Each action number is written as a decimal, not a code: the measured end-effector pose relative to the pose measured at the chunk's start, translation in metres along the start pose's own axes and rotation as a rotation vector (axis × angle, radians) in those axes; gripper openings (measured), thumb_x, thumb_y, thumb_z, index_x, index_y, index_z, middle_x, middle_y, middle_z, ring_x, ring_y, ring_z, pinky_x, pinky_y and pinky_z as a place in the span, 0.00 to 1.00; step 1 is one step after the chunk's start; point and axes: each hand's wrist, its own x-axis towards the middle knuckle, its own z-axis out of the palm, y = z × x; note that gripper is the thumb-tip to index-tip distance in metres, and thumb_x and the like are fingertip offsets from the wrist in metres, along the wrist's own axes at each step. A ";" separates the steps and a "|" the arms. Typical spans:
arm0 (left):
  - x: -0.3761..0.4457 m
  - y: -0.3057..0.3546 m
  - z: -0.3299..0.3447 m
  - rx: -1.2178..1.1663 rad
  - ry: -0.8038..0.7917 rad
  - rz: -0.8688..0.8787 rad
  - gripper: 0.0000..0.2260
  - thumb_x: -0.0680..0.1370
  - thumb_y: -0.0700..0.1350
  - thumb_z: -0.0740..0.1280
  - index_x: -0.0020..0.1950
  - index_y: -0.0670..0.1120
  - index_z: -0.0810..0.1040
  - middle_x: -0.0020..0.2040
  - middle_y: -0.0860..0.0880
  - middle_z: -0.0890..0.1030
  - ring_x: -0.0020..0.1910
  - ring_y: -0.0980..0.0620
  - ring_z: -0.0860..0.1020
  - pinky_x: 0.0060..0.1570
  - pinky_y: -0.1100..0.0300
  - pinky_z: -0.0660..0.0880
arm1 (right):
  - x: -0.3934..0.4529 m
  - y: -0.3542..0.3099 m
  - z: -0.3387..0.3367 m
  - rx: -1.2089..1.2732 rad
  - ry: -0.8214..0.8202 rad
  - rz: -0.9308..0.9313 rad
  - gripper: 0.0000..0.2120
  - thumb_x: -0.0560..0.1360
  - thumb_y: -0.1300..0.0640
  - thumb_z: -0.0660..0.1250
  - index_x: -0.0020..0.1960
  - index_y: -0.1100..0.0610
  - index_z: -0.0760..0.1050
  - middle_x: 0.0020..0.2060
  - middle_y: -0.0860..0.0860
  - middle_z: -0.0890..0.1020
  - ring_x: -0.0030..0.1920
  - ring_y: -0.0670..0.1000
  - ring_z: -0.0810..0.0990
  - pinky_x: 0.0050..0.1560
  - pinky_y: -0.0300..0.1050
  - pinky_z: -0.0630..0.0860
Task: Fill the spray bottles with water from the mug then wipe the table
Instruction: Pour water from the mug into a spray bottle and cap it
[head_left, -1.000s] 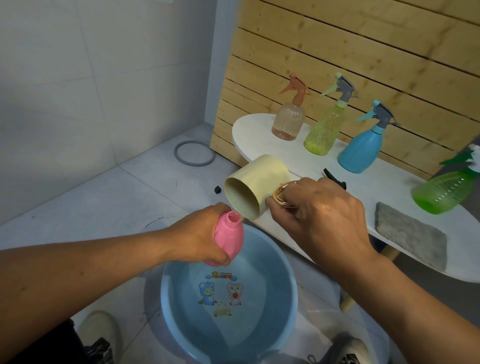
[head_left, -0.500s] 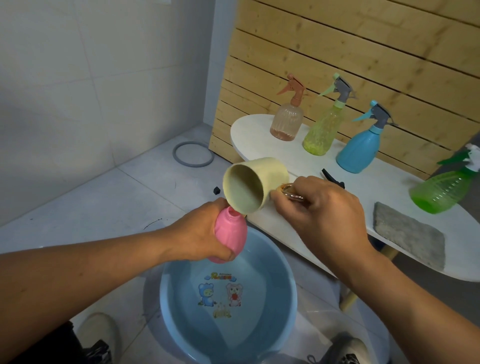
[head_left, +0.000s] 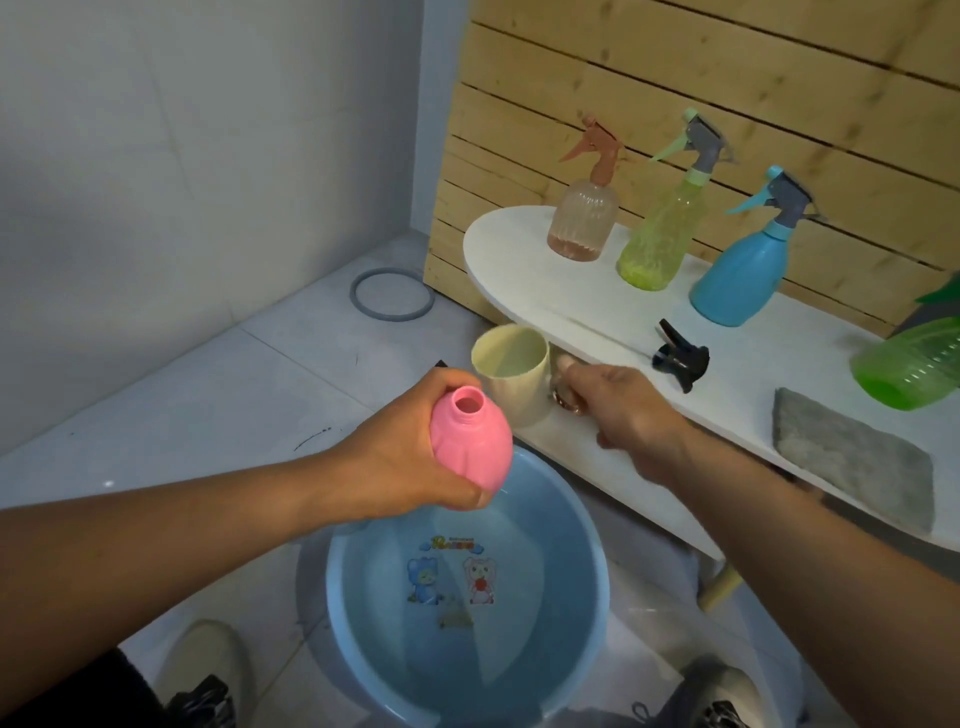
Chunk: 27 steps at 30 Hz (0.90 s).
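Observation:
My left hand (head_left: 400, 452) grips an uncapped pink spray bottle (head_left: 470, 449), its mouth tilted up, above the blue basin (head_left: 582, 525). My right hand (head_left: 623, 410) holds the handle of a cream mug (head_left: 511, 379), which sits upright at the front edge of the white table (head_left: 519, 244). A black spray head (head_left: 680, 358) lies loose on the table behind my right hand. A grey cloth (head_left: 852, 462) lies flat on the table to the right.
A brown spray bottle (head_left: 584, 213), a yellow-green one (head_left: 662, 228) and a blue one (head_left: 743, 265) stand along the table's back, by the wooden slat wall. A green bottle (head_left: 914, 364) is at the right edge. A grey ring (head_left: 392, 296) lies on the floor tiles.
The mug was tipped over the pink bottle's mouth; it has swung back upright and moved right to the table edge. The pink bottle stayed in my left hand.

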 end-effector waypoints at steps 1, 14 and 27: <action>-0.001 0.000 0.002 -0.007 0.006 0.000 0.39 0.62 0.44 0.86 0.64 0.66 0.69 0.57 0.65 0.76 0.59 0.56 0.78 0.45 0.58 0.83 | 0.008 0.014 0.007 -0.015 -0.031 0.026 0.20 0.82 0.42 0.63 0.38 0.55 0.72 0.33 0.51 0.72 0.33 0.49 0.65 0.29 0.38 0.64; -0.003 -0.014 0.019 0.004 0.005 -0.170 0.41 0.61 0.44 0.88 0.65 0.64 0.70 0.56 0.66 0.76 0.59 0.54 0.77 0.45 0.60 0.82 | 0.062 0.200 0.090 -0.992 -0.324 0.066 0.17 0.85 0.44 0.55 0.65 0.47 0.78 0.61 0.49 0.81 0.61 0.54 0.80 0.60 0.48 0.76; 0.018 -0.016 0.013 -0.027 0.067 -0.180 0.39 0.61 0.43 0.87 0.63 0.63 0.71 0.55 0.67 0.76 0.57 0.60 0.77 0.43 0.65 0.80 | 0.052 0.237 0.127 -1.325 -0.332 0.002 0.13 0.80 0.63 0.65 0.62 0.55 0.79 0.58 0.52 0.83 0.60 0.54 0.83 0.57 0.48 0.80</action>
